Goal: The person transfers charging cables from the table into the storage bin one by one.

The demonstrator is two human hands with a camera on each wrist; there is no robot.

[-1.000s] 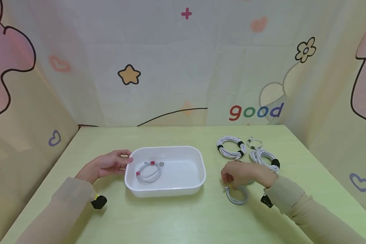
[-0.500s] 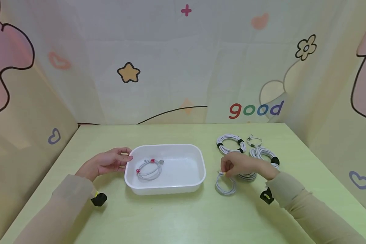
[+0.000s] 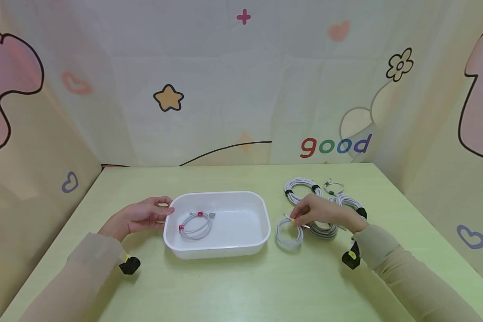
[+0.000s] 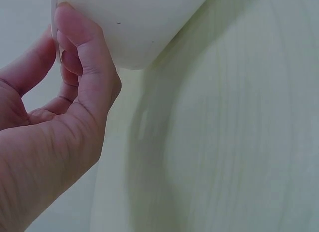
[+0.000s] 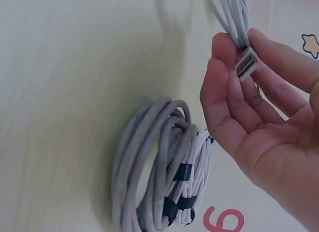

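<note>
My left hand (image 3: 142, 214) holds the left end of a white plastic tub (image 3: 217, 254), with thumb and fingers on either side of its rim. Inside the tub, toward its left, lies a coiled light-grey USB cable (image 3: 196, 236) with red ties. Just right of the tub, my right hand (image 3: 317, 211) pinches another coiled USB cable (image 3: 289, 244) by its yellow-tied top, and the loop hangs down below the fingertips. The right wrist view shows its metal USB plug (image 5: 246, 65) sticking out between thumb and fingers.
Behind and beneath the right hand lie a thick grey cable coil (image 3: 325, 232), a white coil (image 3: 295, 182) with black straps, and a second white coil (image 3: 348, 202). Farther back is a small thin cable loop (image 3: 334, 191). A printed cloth backdrop (image 3: 225, 112) stands behind the table.
My right hand has picked up the yellow-tied cable from the table and carried it left toward the tub. The left hand has stayed at the tub's rim.
</note>
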